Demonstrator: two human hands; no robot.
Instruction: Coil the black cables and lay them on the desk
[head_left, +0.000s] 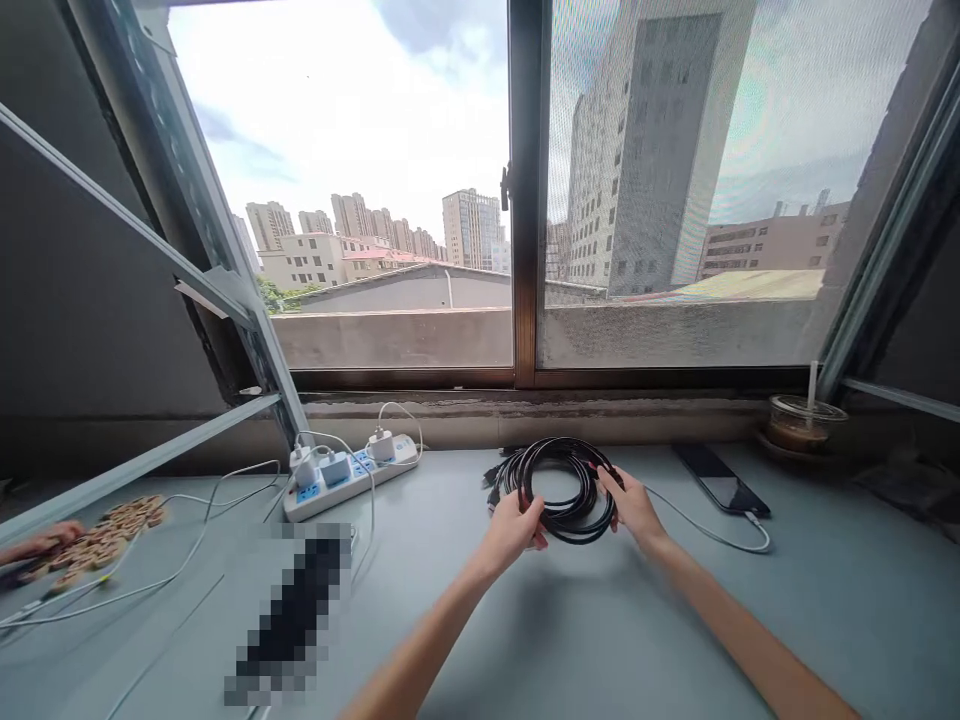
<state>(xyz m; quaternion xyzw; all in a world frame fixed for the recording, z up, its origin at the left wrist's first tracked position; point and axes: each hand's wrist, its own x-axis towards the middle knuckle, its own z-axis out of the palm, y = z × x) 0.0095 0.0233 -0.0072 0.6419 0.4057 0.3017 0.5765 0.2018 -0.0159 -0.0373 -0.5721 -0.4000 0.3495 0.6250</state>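
Note:
A coil of black cable [570, 532] is held up just over the grey-blue table [600, 640], between my two hands. My left hand [516, 530] is closed round the coil's left side, thumb on top. On the right side of the loops, my right hand [627, 505] grips the cable with its fingers. Several black cable connectors [495, 478] stick out at the coil's left, beyond my left hand. Part of the coil's far side lies close to the window wall.
A white power strip [352, 478] with chargers stands left of the coil. A phone [721, 480] on a white cable and a lidded cup [804, 425] are at right. Another person's hand [56, 537] touches small tan pieces [112, 535] at far left. A pixelated dark object [296, 610] lies front left.

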